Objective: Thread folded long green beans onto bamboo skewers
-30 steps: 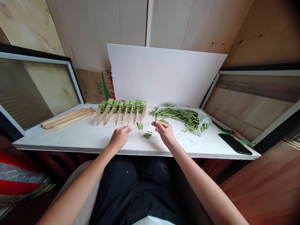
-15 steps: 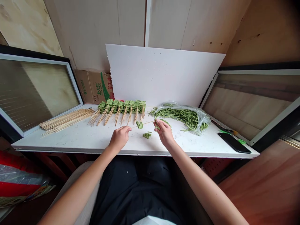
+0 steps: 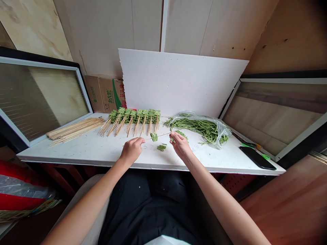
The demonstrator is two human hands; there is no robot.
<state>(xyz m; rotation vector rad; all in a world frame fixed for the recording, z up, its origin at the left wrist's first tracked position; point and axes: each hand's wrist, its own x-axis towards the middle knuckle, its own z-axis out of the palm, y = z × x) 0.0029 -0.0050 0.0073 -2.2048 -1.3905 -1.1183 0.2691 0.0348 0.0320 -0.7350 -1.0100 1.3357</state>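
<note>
My left hand (image 3: 132, 149) is closed on one end of a thin bamboo skewer (image 3: 163, 135), held just above the white table. A row of short green bean pieces (image 3: 154, 137) is threaded across the skewer between my hands. At the other end, my right hand (image 3: 180, 145) pinches a green bean piece (image 3: 171, 130) at the skewer's tip; the fingers partly hide it. Below the skewer lies a small group of cut bean pieces (image 3: 161, 147). More cut pieces (image 3: 184, 135) sit behind my right hand, partly covered by it.
Finished bean skewers (image 3: 143, 116) are stacked at the back, sticks toward me. Bare skewers (image 3: 75, 130) lie at the left. Long green beans (image 3: 201, 126) spill from a clear plastic bag (image 3: 221, 131). A black phone (image 3: 257, 158) rests near the right edge of the table (image 3: 84, 154).
The whole view has shifted slightly, with things appearing a little further right. Both hands keep the same hold, and the threaded bean pieces stay between them.
</note>
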